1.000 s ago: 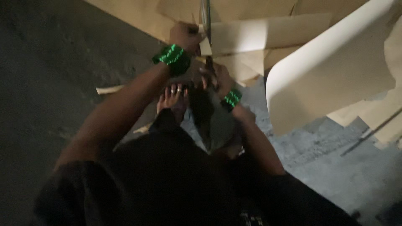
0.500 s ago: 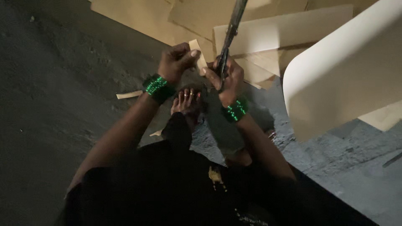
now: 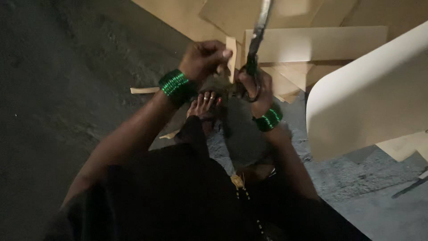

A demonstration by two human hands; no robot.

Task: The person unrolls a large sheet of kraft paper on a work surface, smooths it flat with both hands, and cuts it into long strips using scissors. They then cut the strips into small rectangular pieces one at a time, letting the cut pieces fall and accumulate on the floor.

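My left hand (image 3: 203, 58), with green bangles on the wrist, pinches a narrow strip of tan cardboard (image 3: 231, 56) between thumb and fingers. My right hand (image 3: 254, 85), also with green bangles, has its fingers through the handles of large metal scissors (image 3: 258, 35), whose blades point up and away. The strip stands just left of the blades. Below the hands my bare foot (image 3: 204, 105) rests on the grey floor.
Several flat tan cardboard sheets (image 3: 316, 42) lie on the floor beyond the hands. A big curved pale sheet (image 3: 365, 93) rises at the right. Thin cardboard offcuts (image 3: 143, 90) lie at the left. A dark rod (image 3: 410, 187) lies at the far right.
The hands and scissors have come lower and nearer the middle of the view. The left hand, earlier up at the sheets, now holds a cut strip beside the blades.
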